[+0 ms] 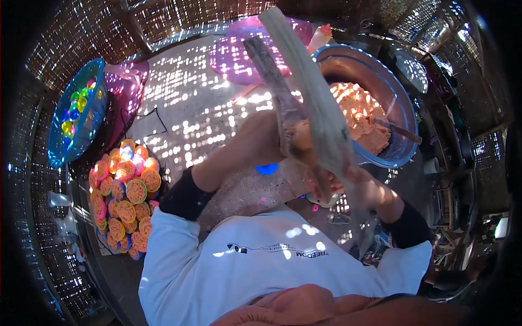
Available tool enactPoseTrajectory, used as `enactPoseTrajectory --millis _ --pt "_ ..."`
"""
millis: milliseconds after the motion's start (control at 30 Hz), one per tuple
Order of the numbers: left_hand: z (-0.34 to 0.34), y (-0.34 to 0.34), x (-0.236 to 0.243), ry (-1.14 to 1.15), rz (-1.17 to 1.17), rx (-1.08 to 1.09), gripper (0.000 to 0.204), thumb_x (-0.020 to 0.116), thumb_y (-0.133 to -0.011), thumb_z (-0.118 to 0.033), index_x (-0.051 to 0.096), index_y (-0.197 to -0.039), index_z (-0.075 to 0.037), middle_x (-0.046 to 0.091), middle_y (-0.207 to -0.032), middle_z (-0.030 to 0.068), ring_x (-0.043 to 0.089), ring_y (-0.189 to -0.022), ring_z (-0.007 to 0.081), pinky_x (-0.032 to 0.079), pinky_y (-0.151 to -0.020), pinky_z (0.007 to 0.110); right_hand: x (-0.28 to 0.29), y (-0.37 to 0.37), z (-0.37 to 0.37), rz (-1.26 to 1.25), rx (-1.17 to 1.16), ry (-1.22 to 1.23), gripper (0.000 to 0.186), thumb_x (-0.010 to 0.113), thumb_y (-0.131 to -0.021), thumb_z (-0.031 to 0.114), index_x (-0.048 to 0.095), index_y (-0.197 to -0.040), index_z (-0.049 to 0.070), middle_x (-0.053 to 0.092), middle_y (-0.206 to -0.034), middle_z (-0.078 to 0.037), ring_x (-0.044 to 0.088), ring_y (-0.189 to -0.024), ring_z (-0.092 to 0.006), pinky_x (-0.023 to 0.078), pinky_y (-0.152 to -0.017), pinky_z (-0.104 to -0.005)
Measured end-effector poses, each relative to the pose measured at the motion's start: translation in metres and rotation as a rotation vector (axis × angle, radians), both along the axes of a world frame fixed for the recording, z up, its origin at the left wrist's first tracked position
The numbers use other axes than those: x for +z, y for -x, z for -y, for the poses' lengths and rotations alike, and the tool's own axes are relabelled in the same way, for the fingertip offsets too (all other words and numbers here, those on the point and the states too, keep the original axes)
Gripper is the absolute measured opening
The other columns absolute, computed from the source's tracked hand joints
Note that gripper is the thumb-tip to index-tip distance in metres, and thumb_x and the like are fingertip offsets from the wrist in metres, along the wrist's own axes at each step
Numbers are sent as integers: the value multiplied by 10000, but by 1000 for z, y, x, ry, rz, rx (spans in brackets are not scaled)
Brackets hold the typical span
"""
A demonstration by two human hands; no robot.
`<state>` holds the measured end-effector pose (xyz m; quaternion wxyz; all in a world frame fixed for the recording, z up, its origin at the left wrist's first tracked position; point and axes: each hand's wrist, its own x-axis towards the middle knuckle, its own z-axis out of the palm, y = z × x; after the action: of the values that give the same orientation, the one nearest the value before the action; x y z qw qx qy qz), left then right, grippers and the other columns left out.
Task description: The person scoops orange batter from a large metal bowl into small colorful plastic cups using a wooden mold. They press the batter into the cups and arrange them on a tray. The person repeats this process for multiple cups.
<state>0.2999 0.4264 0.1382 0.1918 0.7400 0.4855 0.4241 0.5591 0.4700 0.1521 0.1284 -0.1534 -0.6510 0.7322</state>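
Two long wooden pieces, a pale broad plank [310, 81] and a darker, shorter stick [266, 68], are raised in front of me and come close together at their lower ends. They look like a wooden lever press. My left hand [298, 136] is closed around the lower part of the darker stick, partly covered by the plank. At the plank's lower end my right hand [361, 187] grips it, somewhat blurred by motion. What lies between the two pieces is hidden. A small blue round thing [266, 169] sits below my left wrist.
On the right stands a big blue basin [409, 146] of orange-pink dough [359, 114] with a flat-bladed tool [399, 130]. Stacked orange lattice rounds [128, 198] are at left, behind them a blue basket [57, 138] of colourful balls. Pink plastic bags [231, 60] lie ahead.
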Motion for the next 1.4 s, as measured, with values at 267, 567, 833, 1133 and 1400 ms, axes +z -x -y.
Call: enactPoseTrajectory --millis 267,567,833,1133,1400 --pt "-51 44 -12 -82 1550 -979 535 487 -845 -487 448 -1216 -102 495 -1088 18 452 -1107 252 395 -945 397 19 17 -21 362 167 257 664 467 -844 521 395 -1219 -22 506 -1032 -96 511 -880 -151 419 -758 -284" --pt "-48 52 -65 -51 1800 -932 218 453 -868 -352 495 -856 -139 504 -796 -20 509 -883 197 459 -769 345 -4 40 -46 619 141 207 720 368 -851 593 424 -1199 -34 557 -1054 -143 559 -953 -207 446 -827 -311" --pt "-36 61 -89 -13 1904 -841 272 428 -864 -362 503 -711 -150 487 -659 -37 522 -772 186 443 -716 304 -23 50 -40 699 131 31 571 407 -897 495 558 -1057 -31 562 -874 -46 498 -758 -81 414 -644 -232" --pt "-26 65 -94 2 1840 -677 283 366 -900 -373 456 -701 -193 459 -640 -72 510 -704 134 410 -786 330 -26 54 -32 659 95 -96 562 440 -881 505 619 -891 -28 563 -710 -19 497 -626 -59 389 -517 -214" --pt "-32 51 -101 11 1894 -571 260 391 -888 -365 453 -694 -204 446 -620 -89 497 -673 118 405 -728 316 4 55 -29 789 14 -131 533 482 -876 473 646 -801 -29 536 -618 -2 465 -554 -45 340 -463 -198"
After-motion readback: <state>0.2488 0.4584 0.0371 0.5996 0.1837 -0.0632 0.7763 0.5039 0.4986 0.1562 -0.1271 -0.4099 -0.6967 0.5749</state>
